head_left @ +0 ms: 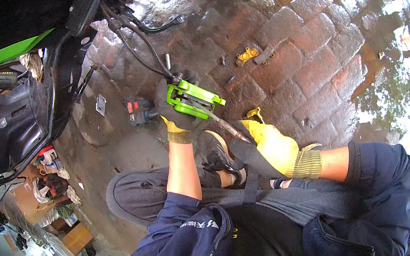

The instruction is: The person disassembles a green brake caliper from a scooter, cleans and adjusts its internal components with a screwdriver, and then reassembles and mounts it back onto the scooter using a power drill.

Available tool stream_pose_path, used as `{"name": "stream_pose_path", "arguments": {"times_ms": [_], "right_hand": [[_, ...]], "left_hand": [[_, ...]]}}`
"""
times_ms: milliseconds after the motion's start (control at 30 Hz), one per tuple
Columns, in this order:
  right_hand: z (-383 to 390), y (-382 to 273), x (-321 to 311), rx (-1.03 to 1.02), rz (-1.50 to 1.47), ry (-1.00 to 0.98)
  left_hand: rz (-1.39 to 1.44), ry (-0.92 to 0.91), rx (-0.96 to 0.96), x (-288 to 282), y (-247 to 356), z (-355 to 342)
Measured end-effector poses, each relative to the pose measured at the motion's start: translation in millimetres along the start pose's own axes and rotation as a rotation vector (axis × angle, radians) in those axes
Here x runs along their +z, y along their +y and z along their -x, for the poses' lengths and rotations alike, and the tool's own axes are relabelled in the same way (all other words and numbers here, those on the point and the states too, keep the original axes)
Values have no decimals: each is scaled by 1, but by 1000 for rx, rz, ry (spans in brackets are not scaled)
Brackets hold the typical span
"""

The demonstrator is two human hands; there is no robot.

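Observation:
My left hand (171,106), in a black and yellow glove, is closed round a bright green brake caliper (194,99) and holds it above the ground. Black hoses (140,39) run down to the caliper from the scooter. My gloved right hand (267,147) grips a worn metal screwdriver-like tool (230,129); its handle is hidden in the palm. The tool's narrow tip reaches into the slot of the caliper. Just beyond the right hand's fingers shows a small yellow metal part (254,115).
The scooter's black body (26,113) takes up the left. A red and black power tool (140,111) lies left of my hand. Ahead on the wet brick ground (286,67) are a gold bracket (246,56), a brownish metal piece (264,55) and small bolts. Cardboard boxes (76,238) stand lower left.

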State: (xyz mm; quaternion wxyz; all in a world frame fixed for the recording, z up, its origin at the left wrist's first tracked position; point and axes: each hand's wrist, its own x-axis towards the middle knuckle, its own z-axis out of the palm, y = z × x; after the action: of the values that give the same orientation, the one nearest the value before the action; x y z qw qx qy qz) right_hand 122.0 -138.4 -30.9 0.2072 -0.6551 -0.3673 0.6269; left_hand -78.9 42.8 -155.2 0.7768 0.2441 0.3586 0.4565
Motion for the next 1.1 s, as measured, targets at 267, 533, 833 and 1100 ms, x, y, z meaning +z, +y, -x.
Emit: {"name": "stream_pose_path", "arguments": {"times_ms": [267,533,833,1100], "right_hand": [[6,-22,-13,49,-289,-149],[20,-39,-34,108,-312,-276],[15,6,7,-94,-326,-68],[15,5,11,-28,-231,-2]], "left_hand": [[48,-37,-55,-23,3,0],[-175,110,-169,11,45,25],[-161,80,-130,24,33,9],[-69,-100,-213,-6,28,-11]]}}
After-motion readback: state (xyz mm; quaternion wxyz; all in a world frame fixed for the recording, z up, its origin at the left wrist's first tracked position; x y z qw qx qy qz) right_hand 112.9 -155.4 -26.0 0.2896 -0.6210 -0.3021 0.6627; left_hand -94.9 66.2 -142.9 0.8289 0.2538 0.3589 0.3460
